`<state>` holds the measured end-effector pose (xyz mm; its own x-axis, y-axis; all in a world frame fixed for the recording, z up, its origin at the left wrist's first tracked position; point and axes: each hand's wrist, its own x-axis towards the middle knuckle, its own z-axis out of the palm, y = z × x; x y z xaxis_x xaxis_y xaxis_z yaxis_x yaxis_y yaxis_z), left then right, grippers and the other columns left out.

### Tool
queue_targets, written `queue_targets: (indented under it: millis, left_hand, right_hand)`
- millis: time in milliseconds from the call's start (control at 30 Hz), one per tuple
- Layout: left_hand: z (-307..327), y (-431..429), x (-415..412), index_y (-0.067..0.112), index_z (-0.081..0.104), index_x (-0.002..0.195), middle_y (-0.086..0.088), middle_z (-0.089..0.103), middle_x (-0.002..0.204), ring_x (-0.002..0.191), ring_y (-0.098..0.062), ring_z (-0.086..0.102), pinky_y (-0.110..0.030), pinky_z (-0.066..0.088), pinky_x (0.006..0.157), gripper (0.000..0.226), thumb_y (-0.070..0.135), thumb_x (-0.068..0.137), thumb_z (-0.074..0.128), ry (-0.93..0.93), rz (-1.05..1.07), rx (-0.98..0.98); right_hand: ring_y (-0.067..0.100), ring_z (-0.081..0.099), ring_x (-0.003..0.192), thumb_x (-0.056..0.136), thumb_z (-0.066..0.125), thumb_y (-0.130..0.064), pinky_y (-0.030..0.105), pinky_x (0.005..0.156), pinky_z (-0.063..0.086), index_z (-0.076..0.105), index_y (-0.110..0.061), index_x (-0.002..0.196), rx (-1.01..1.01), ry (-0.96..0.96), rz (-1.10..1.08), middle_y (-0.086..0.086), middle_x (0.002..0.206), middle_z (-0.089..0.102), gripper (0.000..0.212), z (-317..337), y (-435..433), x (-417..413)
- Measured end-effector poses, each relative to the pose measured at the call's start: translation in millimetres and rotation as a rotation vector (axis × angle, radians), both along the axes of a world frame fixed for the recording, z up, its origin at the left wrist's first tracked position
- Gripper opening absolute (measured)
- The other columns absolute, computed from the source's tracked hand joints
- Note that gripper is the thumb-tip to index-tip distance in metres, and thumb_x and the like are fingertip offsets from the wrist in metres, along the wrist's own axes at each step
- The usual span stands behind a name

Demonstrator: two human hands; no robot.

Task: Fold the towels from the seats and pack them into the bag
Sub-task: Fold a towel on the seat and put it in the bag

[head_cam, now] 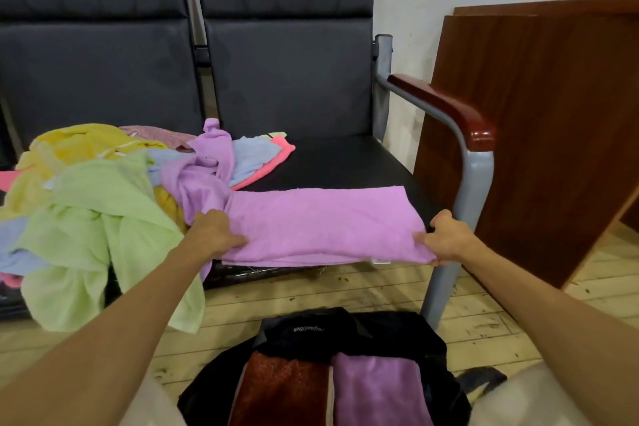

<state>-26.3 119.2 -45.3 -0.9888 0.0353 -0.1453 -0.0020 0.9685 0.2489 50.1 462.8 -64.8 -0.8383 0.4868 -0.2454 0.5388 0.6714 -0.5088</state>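
A pink-purple towel (321,223) lies folded in a long strip across the front of the black seat (345,159). My left hand (216,232) holds its left end, fingers over the near edge. My right hand (446,239) pinches its right end at the seat's front corner. A heap of loose towels (93,190) in yellow, green, blue, lilac and coral covers the seat to the left. On the floor in front of me stands an open black bag (345,332) with a folded rust-brown towel (280,387) and a folded purple towel (377,387) inside.
A grey metal armrest with a red-brown wooden cap (460,117) stands just right of my right hand. Behind it leans a brown wooden panel (539,135). The floor (363,290) is pale wooden boards. A green towel (69,252) hangs over the seat's front edge.
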Motion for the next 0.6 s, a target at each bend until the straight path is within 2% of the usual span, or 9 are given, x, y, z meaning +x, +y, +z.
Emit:
queue_targets:
  millis: [100, 167, 233, 300, 400, 467, 533, 600]
  left_hand:
    - [-4, -3, -9, 0.003, 0.055, 0.100, -0.015, 0.057, 0.106, 0.099, -0.026, 0.053, -0.028, 0.036, 0.074, 0.043, 0.045, 0.090, 0.060, -0.040, -0.006, 0.012]
    - [-4, -2, -10, 0.001, 0.056, 0.107, -0.015, 0.058, 0.107, 0.095, -0.025, 0.052, -0.026, 0.033, 0.073, 0.048, 0.046, 0.090, 0.058, -0.051, -0.014, 0.012]
    - [-3, 1, -9, 0.000, 0.053, 0.117, -0.016, 0.058, 0.118, 0.096, -0.023, 0.051, -0.025, 0.034, 0.075, 0.054, 0.048, 0.091, 0.056, -0.064, -0.037, -0.004]
    - [-1, 2, -9, 0.001, 0.053, 0.113, -0.014, 0.057, 0.115, 0.088, -0.020, 0.051, -0.024, 0.038, 0.070, 0.057, 0.052, 0.088, 0.058, -0.133, -0.056, -0.014]
    - [0, 1, -10, 0.007, 0.050, 0.083, -0.008, 0.058, 0.076, 0.057, -0.015, 0.052, -0.019, 0.040, 0.042, 0.051, 0.055, 0.082, 0.065, -0.260, -0.049, 0.044]
    - [-2, -1, -10, 0.007, 0.049, 0.082, -0.006, 0.055, 0.063, 0.049, -0.013, 0.048, -0.018, 0.037, 0.038, 0.047, 0.051, 0.083, 0.067, -0.287, -0.040, 0.105]
    - [-5, -1, -9, 0.006, 0.051, 0.092, -0.005, 0.054, 0.063, 0.051, -0.014, 0.047, -0.019, 0.036, 0.040, 0.044, 0.047, 0.085, 0.066, -0.261, -0.036, 0.152]
    - [-6, 3, -6, 0.004, 0.051, 0.111, -0.010, 0.061, 0.083, 0.065, -0.018, 0.054, -0.021, 0.041, 0.049, 0.044, 0.042, 0.091, 0.060, -0.198, -0.042, 0.151]
  right_hand:
    - [0.020, 0.057, 0.075, 0.092, 0.060, -0.044, 0.022, 0.044, 0.035, 0.036, -0.003, 0.131, 0.058, 0.029, -0.031, 0.015, 0.113, 0.060, 0.062, -3, 2, -6]
    - [0.020, 0.055, 0.075, 0.090, 0.063, -0.046, 0.023, 0.046, 0.032, 0.048, -0.004, 0.113, 0.072, 0.039, -0.014, 0.009, 0.094, 0.059, 0.050, -5, 1, -10]
    - [0.015, 0.052, 0.065, 0.091, 0.062, -0.044, 0.023, 0.048, 0.031, 0.054, -0.007, 0.084, 0.094, 0.032, 0.005, 0.003, 0.072, 0.053, 0.039, -5, -2, -13]
    - [0.013, 0.050, 0.061, 0.093, 0.061, -0.040, 0.022, 0.050, 0.032, 0.052, -0.011, 0.071, 0.099, 0.033, 0.016, 0.002, 0.065, 0.048, 0.037, -6, -5, -16]
    - [0.015, 0.050, 0.065, 0.092, 0.060, -0.038, 0.025, 0.057, 0.035, 0.053, -0.012, 0.068, 0.067, 0.028, 0.035, 0.002, 0.064, 0.045, 0.037, -4, -8, -21]
    - [0.017, 0.050, 0.069, 0.093, 0.058, -0.037, 0.028, 0.062, 0.036, 0.054, -0.010, 0.073, -0.041, 0.097, 0.007, 0.003, 0.069, 0.047, 0.033, -1, -12, -21]
    - [0.017, 0.048, 0.070, 0.095, 0.055, -0.032, 0.030, 0.063, 0.035, 0.055, -0.007, 0.082, -0.235, 0.259, -0.079, 0.007, 0.077, 0.050, 0.028, 3, -15, -21]
    - [0.020, 0.050, 0.074, 0.093, 0.058, -0.022, 0.032, 0.067, 0.038, 0.058, -0.005, 0.085, -0.382, 0.408, -0.148, 0.013, 0.087, 0.055, 0.020, 7, -16, -21]
